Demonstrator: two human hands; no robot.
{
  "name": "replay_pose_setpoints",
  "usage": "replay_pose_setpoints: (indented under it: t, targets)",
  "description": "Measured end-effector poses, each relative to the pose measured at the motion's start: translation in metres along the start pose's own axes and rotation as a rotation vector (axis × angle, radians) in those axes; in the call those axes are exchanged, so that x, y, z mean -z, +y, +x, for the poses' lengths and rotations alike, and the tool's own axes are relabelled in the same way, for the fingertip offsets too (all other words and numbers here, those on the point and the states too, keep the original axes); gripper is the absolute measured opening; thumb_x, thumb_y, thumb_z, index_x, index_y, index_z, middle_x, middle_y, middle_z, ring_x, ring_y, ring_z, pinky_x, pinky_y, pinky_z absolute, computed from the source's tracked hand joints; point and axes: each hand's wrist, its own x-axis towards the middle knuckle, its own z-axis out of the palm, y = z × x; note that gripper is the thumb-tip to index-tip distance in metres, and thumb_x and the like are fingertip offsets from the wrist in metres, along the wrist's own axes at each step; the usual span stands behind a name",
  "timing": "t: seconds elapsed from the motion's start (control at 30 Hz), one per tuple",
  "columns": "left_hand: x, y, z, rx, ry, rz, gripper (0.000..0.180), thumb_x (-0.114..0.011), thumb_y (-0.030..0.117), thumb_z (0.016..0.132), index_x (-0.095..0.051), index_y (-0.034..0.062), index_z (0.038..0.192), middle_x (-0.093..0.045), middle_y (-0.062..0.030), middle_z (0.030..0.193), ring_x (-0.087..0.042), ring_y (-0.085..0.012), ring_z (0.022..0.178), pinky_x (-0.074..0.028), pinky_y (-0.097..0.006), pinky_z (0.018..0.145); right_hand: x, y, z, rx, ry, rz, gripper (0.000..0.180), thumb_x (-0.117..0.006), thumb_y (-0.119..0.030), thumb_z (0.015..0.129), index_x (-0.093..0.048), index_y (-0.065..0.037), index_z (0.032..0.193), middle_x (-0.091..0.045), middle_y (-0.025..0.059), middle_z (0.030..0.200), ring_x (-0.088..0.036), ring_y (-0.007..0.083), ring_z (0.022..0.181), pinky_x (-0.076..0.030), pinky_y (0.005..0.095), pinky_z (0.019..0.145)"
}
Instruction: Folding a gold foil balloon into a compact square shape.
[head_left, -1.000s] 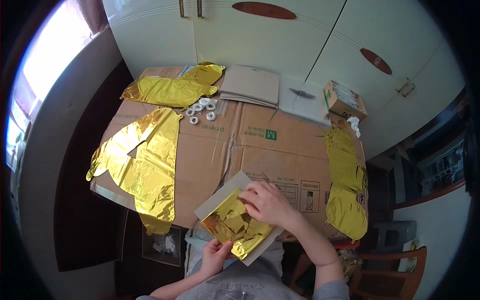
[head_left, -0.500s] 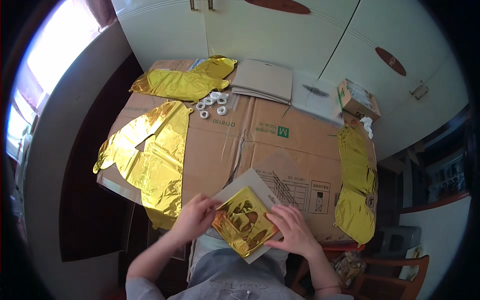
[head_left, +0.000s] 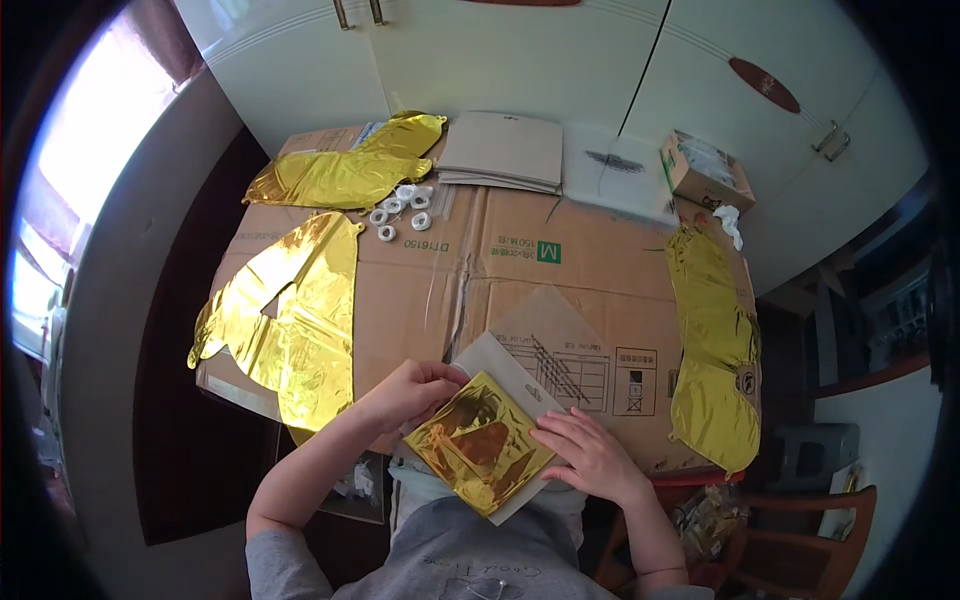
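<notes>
A folded gold foil balloon (head_left: 477, 440) lies on a grey card inside a clear plastic sleeve (head_left: 548, 315) at the table's near edge. My left hand (head_left: 412, 392) is closed, its fingertips pinching at the balloon's upper left edge; exactly which layers they grip is partly hidden. On the opposite side, my right hand (head_left: 592, 455) lies with fingers stretched over the balloon's right edge and the card. Its thumb is spread below the fingers.
Flattened cardboard (head_left: 410, 290) covers the table. Flat gold foil balloons lie at left (head_left: 315, 330), back left (head_left: 340, 175) and right (head_left: 710, 350). White ribbon rolls (head_left: 421, 221), stacked grey cards (head_left: 500, 150) and a small box (head_left: 705, 170) stand farther back. A wooden chair (head_left: 800, 540) is at right.
My left hand has shifted slightly up and right, its fingers now pinched together at the balloon's edge. The balloon has slid a little left on the card. My right hand stays near its edge.
</notes>
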Motion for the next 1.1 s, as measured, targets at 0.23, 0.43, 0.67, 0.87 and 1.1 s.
replay_pose_setpoints:
  t: [0.23, 0.43, 0.67, 0.87, 1.1]
  targets:
    - [-0.005, -0.007, 0.003, -0.067, 0.046, 0.132, 0.027, -0.056, 0.015, 0.097, -0.067, -0.0002, 0.116, -0.058, 0.0028, 0.067, -0.046, -0.0028, 0.050, -0.036, -0.021, 0.045, -0.001, 0.005, 0.003, 0.023, 0.039, 0.027, 0.053, -0.074, -0.027, 0.080, -0.060, -0.010, 0.129, -0.059, 0.0073, 0.131, -0.052, 0.0244, 0.127, -0.038, 0.0434, 0.111]
    - [-0.007, -0.014, 0.004, -0.129, 0.080, 0.224, 0.028, -0.056, 0.011, 0.095, -0.067, -0.0043, 0.115, -0.072, -0.0087, 0.092, -0.065, -0.0092, 0.082, -0.053, -0.027, 0.076, 0.000, 0.006, 0.006, 0.042, 0.064, 0.030, 0.048, -0.073, -0.027, 0.081, -0.063, -0.009, 0.124, -0.061, 0.0077, 0.127, -0.054, 0.0245, 0.124, -0.041, 0.0428, 0.109]
    - [-0.007, -0.026, 0.008, -0.338, 0.182, 0.431, 0.029, -0.063, 0.018, 0.095, -0.067, -0.0029, 0.115, -0.067, -0.0055, 0.078, -0.057, -0.0068, 0.066, -0.048, -0.028, 0.059, -0.002, 0.006, 0.007, 0.046, 0.077, 0.029, 0.047, -0.073, -0.026, 0.080, -0.063, -0.009, 0.123, -0.061, 0.0081, 0.127, -0.055, 0.0255, 0.122, -0.042, 0.0431, 0.107]
    - [-0.019, -0.028, -0.030, -0.611, 0.525, 0.910, 0.027, -0.070, 0.015, 0.084, -0.068, 0.0039, 0.109, -0.061, -0.0098, 0.083, -0.060, -0.0220, 0.065, -0.051, -0.035, 0.062, 0.004, 0.000, 0.013, 0.036, 0.035, 0.008, 0.048, -0.074, -0.024, 0.079, -0.063, -0.009, 0.123, -0.059, 0.0078, 0.125, -0.055, 0.0258, 0.119, -0.042, 0.0421, 0.105]
    - [-0.027, -0.043, -0.059, -0.803, 0.553, 1.058, 0.021, -0.069, 0.010, 0.079, -0.068, 0.0083, 0.100, -0.060, -0.0097, 0.092, -0.059, -0.0292, 0.089, -0.050, -0.039, 0.079, 0.013, -0.003, 0.017, 0.018, -0.019, 0.001, 0.047, -0.075, -0.023, 0.078, -0.063, -0.009, 0.121, -0.058, 0.0077, 0.125, -0.055, 0.0255, 0.119, -0.042, 0.0419, 0.105]
